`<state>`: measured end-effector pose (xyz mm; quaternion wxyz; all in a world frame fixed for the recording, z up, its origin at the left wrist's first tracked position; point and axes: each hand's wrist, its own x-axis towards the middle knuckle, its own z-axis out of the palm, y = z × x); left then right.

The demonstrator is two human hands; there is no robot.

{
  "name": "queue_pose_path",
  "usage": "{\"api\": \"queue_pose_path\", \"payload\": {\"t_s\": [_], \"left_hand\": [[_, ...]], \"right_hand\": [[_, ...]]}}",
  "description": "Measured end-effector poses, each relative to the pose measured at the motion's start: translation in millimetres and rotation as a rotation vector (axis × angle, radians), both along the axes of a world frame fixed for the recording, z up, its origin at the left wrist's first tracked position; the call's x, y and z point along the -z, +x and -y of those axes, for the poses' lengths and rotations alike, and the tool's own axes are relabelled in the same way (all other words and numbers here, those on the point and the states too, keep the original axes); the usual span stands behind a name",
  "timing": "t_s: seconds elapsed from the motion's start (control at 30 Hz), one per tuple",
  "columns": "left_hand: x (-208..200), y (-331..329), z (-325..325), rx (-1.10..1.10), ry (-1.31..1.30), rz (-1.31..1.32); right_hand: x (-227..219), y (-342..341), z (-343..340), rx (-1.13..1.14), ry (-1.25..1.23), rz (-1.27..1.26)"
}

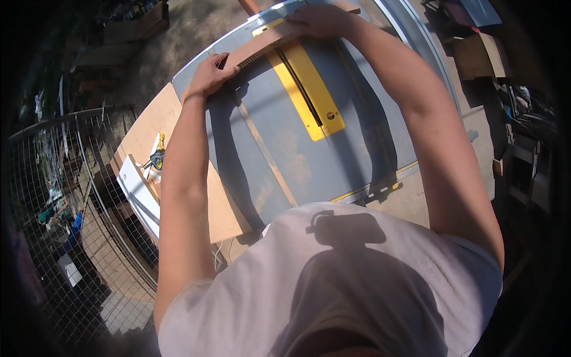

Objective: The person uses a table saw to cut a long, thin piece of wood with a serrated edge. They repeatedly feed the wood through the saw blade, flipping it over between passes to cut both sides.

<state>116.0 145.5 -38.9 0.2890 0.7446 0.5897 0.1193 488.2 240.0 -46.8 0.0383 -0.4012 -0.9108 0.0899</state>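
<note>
A wooden board (257,49), with a row of narrow notches along its near side, lies across the far part of a grey table saw top (238,143). At its left end my left hand (209,75) grips it, thumb on the near side. My right hand (324,21) is wrapped over the board farther right, its fingers partly hidden. Both arms are stretched well forward. Beneath the board runs a yellow throat plate (324,104) with a long dark slot. Whether a blade stands up under the board, I cannot tell.
A plywood panel (156,122) adjoins the saw's left side, with a yellow and black tape measure (157,159) and a white panel (140,193) there. Metal rails (410,27) run along the right. Wire mesh fencing (71,172) stands left; a wooden box (482,56) sits far right.
</note>
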Motion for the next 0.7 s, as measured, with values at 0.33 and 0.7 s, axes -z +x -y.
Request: {"api": "queue_pose_path", "payload": {"t_s": [0.33, 0.7], "left_hand": [[-46, 21, 30, -0.033, -0.651, 0.224], [-61, 46, 125, -0.042, -0.552, 0.184]], "right_hand": [[-91, 14, 72, 0.215, -0.456, 0.084], [-79, 39, 149, 0.051, -0.486, 0.038]]}}
